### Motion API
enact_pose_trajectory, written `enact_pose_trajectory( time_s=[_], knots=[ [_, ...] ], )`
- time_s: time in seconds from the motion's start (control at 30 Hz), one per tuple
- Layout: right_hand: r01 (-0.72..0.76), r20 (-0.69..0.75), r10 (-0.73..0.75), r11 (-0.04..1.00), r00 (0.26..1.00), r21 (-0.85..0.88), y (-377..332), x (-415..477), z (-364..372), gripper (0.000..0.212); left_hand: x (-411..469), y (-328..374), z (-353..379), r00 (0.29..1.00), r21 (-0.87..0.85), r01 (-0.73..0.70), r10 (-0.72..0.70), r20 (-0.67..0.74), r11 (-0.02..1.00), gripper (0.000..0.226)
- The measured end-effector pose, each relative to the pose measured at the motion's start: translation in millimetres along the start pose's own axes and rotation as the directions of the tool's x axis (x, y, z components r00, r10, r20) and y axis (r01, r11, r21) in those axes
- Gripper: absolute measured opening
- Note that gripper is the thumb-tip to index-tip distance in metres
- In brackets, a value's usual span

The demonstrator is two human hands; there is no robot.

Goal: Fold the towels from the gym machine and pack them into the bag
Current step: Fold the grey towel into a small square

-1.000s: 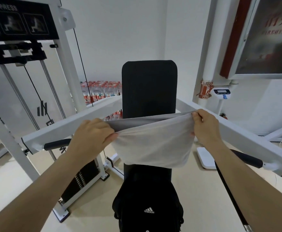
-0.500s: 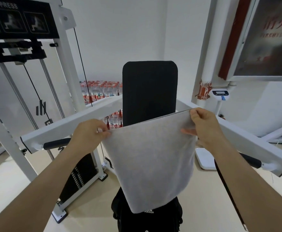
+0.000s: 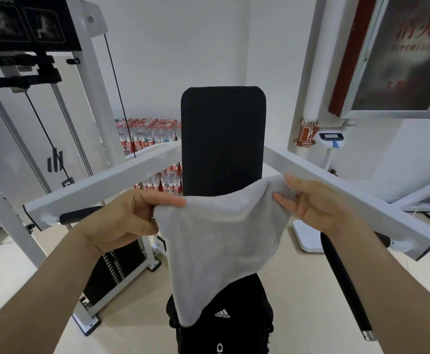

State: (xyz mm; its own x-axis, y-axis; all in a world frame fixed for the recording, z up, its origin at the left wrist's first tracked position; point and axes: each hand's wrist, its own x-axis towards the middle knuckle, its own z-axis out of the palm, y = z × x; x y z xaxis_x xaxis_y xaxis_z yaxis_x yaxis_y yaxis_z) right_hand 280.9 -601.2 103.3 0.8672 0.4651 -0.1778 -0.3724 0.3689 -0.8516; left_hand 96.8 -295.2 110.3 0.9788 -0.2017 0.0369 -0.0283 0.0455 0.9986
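A light grey towel (image 3: pixel 219 241) hangs in the air in front of the gym machine's black back pad (image 3: pixel 223 139). My left hand (image 3: pixel 129 218) pinches its upper left corner. My right hand (image 3: pixel 318 203) holds the upper right corner, with fingers partly spread under the cloth. The top edge sags between the hands and the towel tapers down to a point at the lower left. Below it sits a black Adidas bag (image 3: pixel 224 318) on the machine's seat, its upper part hidden by the towel.
Two white machine arms (image 3: pixel 101 185) with black handles (image 3: pixel 346 284) spread left and right of the pad. A weight stack (image 3: pixel 111 272) stands at the left. Packs of water bottles (image 3: pixel 147 136) sit by the back wall. A white scale (image 3: pixel 308 238) is at the right.
The towel dropped open from a bunched fold to hang full length. Now the hands have come lower and closer, and the top edge sags where it was taut.
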Motion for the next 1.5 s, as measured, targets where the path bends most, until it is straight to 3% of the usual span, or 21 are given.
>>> enact_pose_trajectory(
  time_s=[0.07,0.13,0.23,0.3,0.33,0.37,0.4,0.47,0.5,0.53,0.6,0.7,0.8,0.9,0.93,0.97,1.03,1.13,1.27,1.4,1.5],
  knots=[
    [0.047,0.042,-0.041,0.987,0.998,-0.152,8,-1,4,0.017,-1,6,13,0.997,0.135,-0.028,0.037,-0.063,0.991,0.059],
    [0.129,-0.043,-0.152,0.933,0.987,-0.336,20,1,10,0.018,1,15,30,0.977,0.344,-0.068,0.133,-0.167,0.936,0.043],
    [0.208,-0.179,-0.442,0.693,0.879,-0.69,32,3,21,0.005,2,28,45,0.942,0.555,-0.11,0.266,-0.207,0.824,0.019],
    [0.244,-0.094,-0.627,0.432,0.773,-0.868,37,2,25,0.026,-1,34,45,0.919,0.532,-0.191,0.341,-0.199,0.825,0.01],
    [0.242,-0.056,-0.662,0.35,0.747,-0.905,39,1,25,0.034,-2,36,44,0.893,0.471,-0.247,0.388,-0.229,0.847,0.014],
    [0.217,-0.055,-0.645,0.335,0.762,-0.917,41,2,23,0.037,-3,37,44,0.858,0.385,-0.315,0.433,-0.275,0.868,0.012],
    [0.182,-0.085,-0.573,0.393,0.815,-0.901,42,4,21,0.036,-1,38,46,0.831,0.278,-0.376,0.455,-0.32,0.884,0.006],
    [0.07,-0.149,-0.247,0.7,0.957,-0.711,43,4,19,0.03,4,37,54,0.809,0.111,-0.445,0.452,-0.376,0.889,0.018],
    [-0.026,-0.138,-0.061,0.831,0.988,-0.555,44,2,20,0.025,6,36,57,0.81,0.068,-0.454,0.444,-0.384,0.888,0.018],
    [-0.094,-0.118,0.046,0.89,0.992,-0.447,46,1,22,0.022,6,36,58,0.813,0.056,-0.441,0.425,-0.398,0.896,0.017],
    [-0.062,-0.083,0.029,0.903,0.996,-0.426,50,-1,31,0.021,1,34,50,0.817,0.093,-0.38,0.381,-0.433,0.92,0.027],
    [0.146,-0.071,-0.217,0.833,0.974,-0.533,56,-7,62,0.019,-20,28,22,0.771,0.157,-0.312,0.347,-0.534,0.937,0.038],
    [0.359,0.003,-0.515,0.593,0.857,-0.721,64,-12,94,0.02,-52,15,-14,0.705,0.143,-0.149,0.206,-0.679,0.979,0.035],
    [0.487,0.15,-0.655,0.369,0.741,-0.792,74,-15,124,0.022,-83,5,-37,0.728,0.03,0.019,0.007,-0.686,0.999,0.031],
    [0.476,0.154,-0.636,0.374,0.756,-0.796,78,-15,132,0.023,-91,4,-41,0.754,0.034,0.06,-0.024,-0.657,0.998,0.029],
    [0.437,0.127,-0.572,0.445,0.81,-0.781,80,-14,140,0.024,-95,6,-44,0.785,0.069,0.077,-0.018,-0.619,0.995,0.028],
    [0.272,0.101,-0.277,0.697,0.956,-0.664,83,-11,156,0.021,-99,16,-46,0.832,0.245,0.046,0.099,-0.545,0.968,0.029],
    [0.096,0.25,0.046,0.845,0.967,-0.526,85,-12,173,0.018,-94,38,-40,0.822,0.471,-0.072,0.32,-0.471,0.879,0.02],
    [0.124,0.354,0.052,0.88,0.934,-0.459,87,-23,191,0.019,-69,63,-17,0.853,0.482,-0.245,0.424,-0.306,0.841,0.006],
    [0.151,0.408,0.027,0.905,0.913,-0.398,75,-37,194,0.027,-40,67,-2,0.869,0.808,-0.103,0.449,-0.211,0.579,0.006],
    [0.138,0.473,0.032,0.937,0.881,-0.321,64,-48,195,0.035,-29,63,3,0.857,0.808,-0.057,0.444,-0.261,0.586,0.009]
  ],
)
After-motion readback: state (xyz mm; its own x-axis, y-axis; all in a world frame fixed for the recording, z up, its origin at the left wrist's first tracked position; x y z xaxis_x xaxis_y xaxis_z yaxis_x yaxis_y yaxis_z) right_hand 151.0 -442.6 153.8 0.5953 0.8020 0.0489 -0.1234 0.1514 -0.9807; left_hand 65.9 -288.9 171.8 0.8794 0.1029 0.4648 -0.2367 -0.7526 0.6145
